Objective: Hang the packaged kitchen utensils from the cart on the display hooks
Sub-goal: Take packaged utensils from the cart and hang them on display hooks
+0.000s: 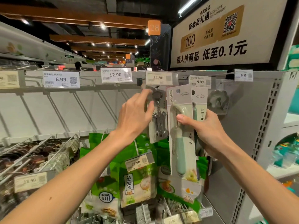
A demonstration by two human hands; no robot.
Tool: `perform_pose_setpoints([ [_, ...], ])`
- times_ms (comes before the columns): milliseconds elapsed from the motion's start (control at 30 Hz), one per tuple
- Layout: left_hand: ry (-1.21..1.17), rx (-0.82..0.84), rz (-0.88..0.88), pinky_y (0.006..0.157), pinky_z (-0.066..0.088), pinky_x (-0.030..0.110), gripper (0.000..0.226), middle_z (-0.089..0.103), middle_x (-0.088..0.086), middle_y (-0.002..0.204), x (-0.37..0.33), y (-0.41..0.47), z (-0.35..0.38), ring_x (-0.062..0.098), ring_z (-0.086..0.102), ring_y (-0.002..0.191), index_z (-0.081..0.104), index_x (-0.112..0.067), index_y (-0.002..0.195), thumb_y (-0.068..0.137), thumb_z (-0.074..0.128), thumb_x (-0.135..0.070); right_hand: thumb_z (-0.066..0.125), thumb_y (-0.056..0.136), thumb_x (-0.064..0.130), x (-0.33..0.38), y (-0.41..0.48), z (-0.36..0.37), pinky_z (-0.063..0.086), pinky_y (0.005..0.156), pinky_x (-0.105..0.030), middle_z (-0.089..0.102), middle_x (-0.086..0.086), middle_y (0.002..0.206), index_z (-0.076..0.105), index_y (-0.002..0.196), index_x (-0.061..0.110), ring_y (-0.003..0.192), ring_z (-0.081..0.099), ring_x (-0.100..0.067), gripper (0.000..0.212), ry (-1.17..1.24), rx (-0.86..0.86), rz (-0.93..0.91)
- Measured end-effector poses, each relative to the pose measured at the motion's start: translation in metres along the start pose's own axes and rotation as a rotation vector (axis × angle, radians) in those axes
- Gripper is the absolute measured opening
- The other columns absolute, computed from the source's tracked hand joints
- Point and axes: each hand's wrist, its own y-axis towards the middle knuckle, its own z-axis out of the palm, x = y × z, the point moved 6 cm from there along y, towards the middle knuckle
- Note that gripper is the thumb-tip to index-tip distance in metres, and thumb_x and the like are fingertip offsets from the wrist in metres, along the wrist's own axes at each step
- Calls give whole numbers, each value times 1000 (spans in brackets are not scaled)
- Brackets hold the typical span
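My right hand [205,128] grips two packaged peelers by their middles. The front peeler pack [181,135] has a mint-green handle on a white card; a second pack [199,101] shows behind it. Their hang holes sit just under the 9.99 price tag [200,81]. My left hand [134,115] pinches the top of a packaged metal corkscrew [159,117], which hangs below the 24.90 price tag [158,77]. The hook itself is mostly hidden behind the tags. The cart is out of view.
Empty white hooks run left under the 6.99 tag [61,79] and 12.90 tag [115,75]. Green steamer-cloth bags [137,180] hang below the hands. A clear-packed item [218,99] hangs to the right. A grey perforated end panel [265,120] bounds the display on the right.
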Motion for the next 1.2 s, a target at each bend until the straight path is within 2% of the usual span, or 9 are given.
perform_pose_setpoints([
  [100, -351, 194, -203, 72, 56, 30, 29, 70, -9, 78, -13, -19, 0, 10, 65, 72, 72, -23, 91, 97, 55, -45, 79, 67, 21, 2, -5, 9, 57, 79, -33, 77, -5, 100, 73, 104, 15, 93, 74, -22, 37, 37, 81, -10],
  [167, -630, 319, -441, 78, 58, 44, 42, 73, -2, 81, -16, -30, 3, 21, 71, 82, 72, -24, 85, 93, 52, -60, 78, 67, 19, 2, -9, 19, 57, 76, -28, 77, -4, 101, 72, 105, 15, 92, 74, -20, 38, 65, 131, -18],
  [233, -800, 382, -606, 78, 59, 42, 52, 72, 8, 92, -17, -38, 1, 31, 71, 90, 72, -21, 90, 84, 56, -70, 77, 66, 17, 1, -13, 30, 57, 72, -26, 78, -3, 98, 72, 102, 17, 88, 74, -18, 36, 101, 176, -27],
  [433, -902, 295, -773, 66, 54, 23, 26, 76, 0, 93, -4, -65, -27, 6, 71, 82, 64, -17, 98, 81, 79, -31, 77, 62, 15, -8, -25, 76, 59, 76, -27, 78, 0, 96, 72, 99, 20, 90, 74, -16, 38, 151, 294, -59],
  [700, -757, 89, -856, 96, 55, 43, 31, 77, 2, 103, 55, -91, -89, 19, 73, 98, 62, -13, 113, 87, 76, -22, 65, 71, 47, -36, -21, 130, 54, 93, -34, 77, 7, 100, 72, 98, 21, 98, 71, -10, 38, 114, 248, 105],
  [900, -735, 88, -819, 87, 59, 37, 29, 75, 2, 108, 82, -98, -120, 17, 73, 96, 59, -14, 120, 93, 67, -18, 60, 93, 25, -36, -27, 171, 60, 81, -39, 77, -10, 95, 68, 111, 13, 87, 75, -29, 24, 171, 305, 166],
  [1033, -735, 189, -767, 97, 51, 32, 18, 68, -17, 110, 99, -90, -128, 5, 66, 106, 51, -39, 106, 97, 60, -26, 58, 95, 21, -33, -24, 189, 61, 78, -40, 77, -13, 93, 68, 108, 12, 84, 75, -32, 18, 180, 260, 187],
  [1133, -751, 241, -730, 87, 49, 16, 21, 61, -28, 98, 108, -86, -128, -11, 62, 94, 44, -43, 97, 100, 55, -25, 57, 96, 19, -30, -20, 194, 62, 75, -37, 77, -14, 91, 68, 107, 10, 82, 75, -32, 18, 172, 219, 168],
  [1200, -722, 244, -713, 88, 55, 26, 24, 70, -17, 101, 116, -83, -130, -3, 69, 90, 48, -38, 109, 98, 59, -20, 57, 97, 20, -27, -18, 199, 60, 79, -40, 77, -15, 91, 69, 106, 9, 86, 74, -35, 19, 159, 207, 147],
])
